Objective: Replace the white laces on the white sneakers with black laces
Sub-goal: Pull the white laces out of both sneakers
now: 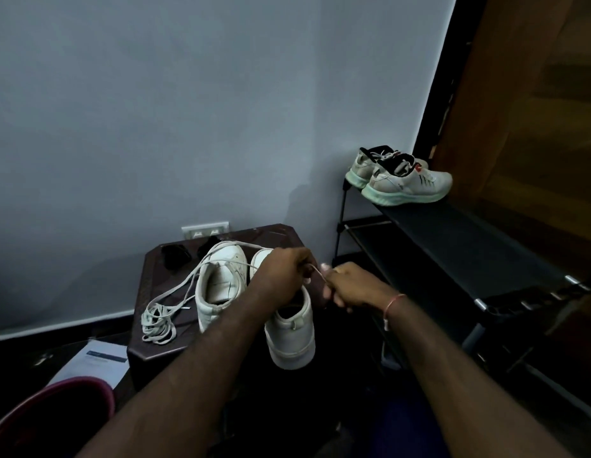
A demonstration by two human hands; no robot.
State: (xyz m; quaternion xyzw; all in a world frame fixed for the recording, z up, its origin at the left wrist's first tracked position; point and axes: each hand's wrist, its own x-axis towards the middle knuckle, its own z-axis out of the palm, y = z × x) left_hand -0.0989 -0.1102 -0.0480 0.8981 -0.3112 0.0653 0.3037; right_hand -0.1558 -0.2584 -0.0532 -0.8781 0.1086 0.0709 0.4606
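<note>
Pinching the white lace (pixel 158 325) between them: left hand (pixel 284 272) and right hand (pixel 350 285), both curled tight, just above the near sneaker (pixel 292 332). The lace runs away leftward over the far sneaker (pixel 221 279) to a loose heap on the table (pixel 148 350) — flat, limp, off-white. The left hand is nearer the slack.

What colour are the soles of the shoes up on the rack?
Mint green soles, seen in the head view.

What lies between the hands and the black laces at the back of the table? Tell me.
The sneaker on the table stands between the hands and the black laces, and the white lace that the left hand and right hand pinch runs over it. Nothing else visible blocks them.
</note>
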